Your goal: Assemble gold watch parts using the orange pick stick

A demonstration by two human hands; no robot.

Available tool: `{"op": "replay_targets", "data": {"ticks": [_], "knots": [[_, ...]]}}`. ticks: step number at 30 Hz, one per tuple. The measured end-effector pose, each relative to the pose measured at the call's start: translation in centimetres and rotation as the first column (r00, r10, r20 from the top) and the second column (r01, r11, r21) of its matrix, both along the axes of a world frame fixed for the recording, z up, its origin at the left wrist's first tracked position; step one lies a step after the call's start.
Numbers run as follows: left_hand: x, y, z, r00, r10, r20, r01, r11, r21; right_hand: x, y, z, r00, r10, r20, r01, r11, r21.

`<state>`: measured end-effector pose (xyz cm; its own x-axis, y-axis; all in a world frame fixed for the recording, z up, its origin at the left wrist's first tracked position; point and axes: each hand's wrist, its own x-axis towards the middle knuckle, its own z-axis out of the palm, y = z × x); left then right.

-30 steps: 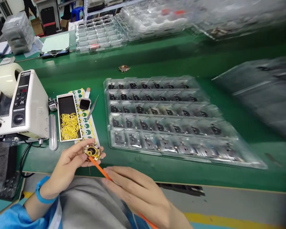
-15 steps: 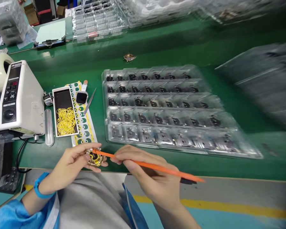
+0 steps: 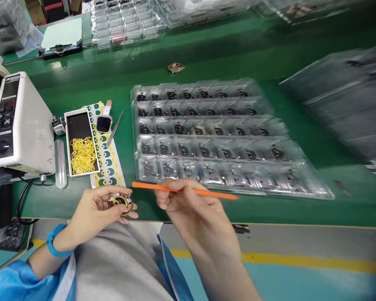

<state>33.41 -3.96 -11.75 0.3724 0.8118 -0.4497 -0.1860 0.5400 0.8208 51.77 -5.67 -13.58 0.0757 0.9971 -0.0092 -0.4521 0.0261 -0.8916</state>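
Near the bench's front edge, my left hand (image 3: 97, 211) grips a round, gold-rimmed watch part (image 3: 114, 200) with yellow and black pieces inside. The thumb presses on its face. My right hand (image 3: 191, 205) pinches an orange plastic stick (image 3: 209, 193), held roughly level with its blunt tip pointing left. That tip is above and just right of the watch part, apart from it. Behind my right hand lies a clear plastic tray (image 3: 263, 167) with rows of small black parts in its pockets.
Left stands a white dispenser (image 3: 34, 133) with a lit display. Beside it are a white box (image 3: 97, 161) of yellow rings, a sticker sheet (image 3: 117, 167), a smartwatch (image 3: 104, 123) and tweezers (image 3: 115, 128). Another gold-rimmed part (image 3: 175, 67) lies behind the tray; a grey sheet (image 3: 351, 100) is right.
The orange stick's tip has lifted off the watch part, and my right hand has turned and risen. My left thumb has moved onto the part's face. The view has shifted slightly.
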Motion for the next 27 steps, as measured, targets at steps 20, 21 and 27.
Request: {"op": "replay_targets", "data": {"ticks": [20, 21, 27], "knots": [[0.3, -2.7, -0.9, 0.898, 0.167, -0.407, 0.117, 0.802, 0.586, -3.9, -1.3, -0.7, 0.344, -0.516, 0.785, -0.037, 0.828, 0.56], [0.2, -2.8, -1.0, 0.892, 0.159, -0.424, 0.144, 0.788, 0.598, -3.9, -1.2, -0.7, 0.356, -0.5, 0.789, -0.037, 0.836, 0.547], [-0.2, -2.9, -1.4, 0.874, 0.122, -0.47, 0.241, 0.731, 0.638, -4.2, -0.7, -0.7, 0.495, -0.383, 0.78, -0.062, 0.879, 0.472]]}}
